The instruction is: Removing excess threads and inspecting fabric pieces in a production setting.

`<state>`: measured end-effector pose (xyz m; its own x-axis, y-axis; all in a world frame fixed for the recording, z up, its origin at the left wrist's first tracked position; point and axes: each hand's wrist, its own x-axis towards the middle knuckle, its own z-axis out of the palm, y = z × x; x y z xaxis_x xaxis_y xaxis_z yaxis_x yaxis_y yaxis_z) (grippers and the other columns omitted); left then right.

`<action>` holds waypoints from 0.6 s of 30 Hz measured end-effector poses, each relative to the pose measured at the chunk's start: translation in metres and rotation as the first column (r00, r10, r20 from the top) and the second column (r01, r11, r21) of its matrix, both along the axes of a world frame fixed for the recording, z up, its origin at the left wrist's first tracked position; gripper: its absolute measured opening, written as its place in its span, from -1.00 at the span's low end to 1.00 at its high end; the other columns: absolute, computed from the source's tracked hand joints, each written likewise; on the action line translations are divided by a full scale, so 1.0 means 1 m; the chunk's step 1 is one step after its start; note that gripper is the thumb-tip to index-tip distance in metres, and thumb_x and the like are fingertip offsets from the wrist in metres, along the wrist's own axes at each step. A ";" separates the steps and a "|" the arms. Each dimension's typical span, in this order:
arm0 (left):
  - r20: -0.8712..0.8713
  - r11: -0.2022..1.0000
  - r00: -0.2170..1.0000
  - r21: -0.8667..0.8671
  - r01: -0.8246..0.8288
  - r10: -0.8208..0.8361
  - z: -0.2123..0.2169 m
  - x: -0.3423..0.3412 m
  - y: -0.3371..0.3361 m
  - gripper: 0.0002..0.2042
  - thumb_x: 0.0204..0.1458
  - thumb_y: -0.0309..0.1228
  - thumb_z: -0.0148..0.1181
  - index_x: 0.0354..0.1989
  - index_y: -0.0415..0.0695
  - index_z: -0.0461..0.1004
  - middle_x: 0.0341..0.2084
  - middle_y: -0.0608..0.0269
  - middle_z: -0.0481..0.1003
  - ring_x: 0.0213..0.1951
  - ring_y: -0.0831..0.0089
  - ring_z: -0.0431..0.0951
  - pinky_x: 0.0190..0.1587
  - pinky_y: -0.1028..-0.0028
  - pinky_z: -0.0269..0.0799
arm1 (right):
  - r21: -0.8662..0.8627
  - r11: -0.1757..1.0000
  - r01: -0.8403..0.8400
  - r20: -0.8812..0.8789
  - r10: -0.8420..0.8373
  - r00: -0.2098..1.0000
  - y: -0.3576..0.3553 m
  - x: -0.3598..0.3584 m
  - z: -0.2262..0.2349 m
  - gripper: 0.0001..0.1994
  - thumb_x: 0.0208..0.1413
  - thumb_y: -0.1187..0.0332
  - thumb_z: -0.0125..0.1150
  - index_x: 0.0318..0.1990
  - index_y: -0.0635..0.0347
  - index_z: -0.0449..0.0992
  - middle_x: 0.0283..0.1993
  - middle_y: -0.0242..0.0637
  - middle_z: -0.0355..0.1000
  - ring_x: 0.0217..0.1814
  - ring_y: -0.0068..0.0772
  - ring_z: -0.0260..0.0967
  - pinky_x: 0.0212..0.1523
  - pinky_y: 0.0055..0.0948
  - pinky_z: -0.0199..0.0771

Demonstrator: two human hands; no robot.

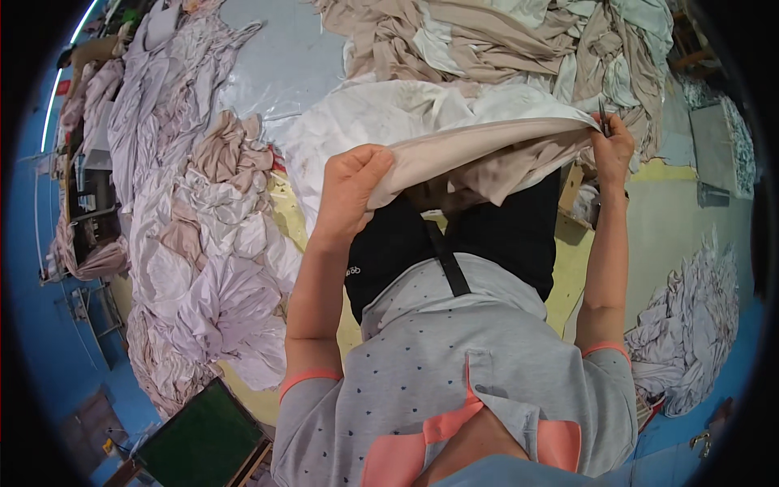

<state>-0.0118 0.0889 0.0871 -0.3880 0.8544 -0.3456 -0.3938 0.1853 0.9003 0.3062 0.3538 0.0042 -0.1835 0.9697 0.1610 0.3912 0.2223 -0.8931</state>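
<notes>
A beige piece of fabric (487,146) is stretched between my two hands above my lap, its upper edge drawn nearly straight. My left hand (355,183) grips its left end, thumb and fingers closed on the cloth. At the far end on the right, my right hand (613,148) pinches the edge. A small dark pointed tool (602,116), perhaps thread snips, sticks up from that same hand; most of it is hidden by the fingers. Behind the stretched edge, white fabric (365,114) lies spread over the table.
Beige and white cloth (487,40) is heaped at the back of the grey table (280,65). Pale lilac and white fabric (219,300) piles along my left. Another pile of pale cloth (690,325) rests on the floor at right. A dark green panel (203,438) stands at lower left.
</notes>
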 end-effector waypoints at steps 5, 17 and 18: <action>-0.112 0.997 0.991 -0.002 -0.073 0.073 0.020 -0.032 -0.028 -0.90 0.12 -0.47 0.11 -0.35 -0.23 0.51 -0.50 0.41 0.48 -0.48 0.67 0.42 -0.43 0.61 0.35 | 0.122 0.992 0.026 0.091 -0.038 0.995 0.011 -0.026 -0.004 -0.82 -0.06 0.54 0.16 -0.25 0.28 0.55 -0.43 -0.39 0.48 -0.40 -0.65 0.35 -0.35 -0.61 0.34; -0.071 0.668 0.715 0.430 -0.607 0.695 0.089 -0.116 -0.167 -0.74 0.15 -0.39 0.00 -0.06 -0.27 0.42 -0.09 0.08 0.47 -0.06 0.28 0.49 0.01 0.27 0.43 | 0.351 0.919 0.179 0.080 -0.219 0.972 0.038 -0.101 0.009 -0.83 -0.11 0.46 0.13 -0.31 0.20 0.57 -0.38 -0.10 0.52 -0.32 -0.10 0.50 -0.29 -0.30 0.45; -0.075 0.662 0.709 0.439 -0.608 0.701 0.097 -0.124 -0.173 -0.74 0.15 -0.39 0.00 -0.06 -0.27 0.42 -0.09 0.08 0.47 -0.06 0.28 0.49 0.01 0.27 0.43 | 0.353 0.919 0.175 0.069 -0.212 0.975 0.051 -0.102 0.004 -0.83 -0.11 0.46 0.13 -0.31 0.20 0.57 -0.38 -0.10 0.52 -0.32 -0.10 0.50 -0.29 -0.30 0.45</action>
<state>-0.1353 -0.0844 0.1844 -0.9179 0.3853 0.0950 -0.0699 -0.3928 0.9170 0.2037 0.4043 0.0083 -0.0314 0.8769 0.4797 0.5439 0.4176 -0.7278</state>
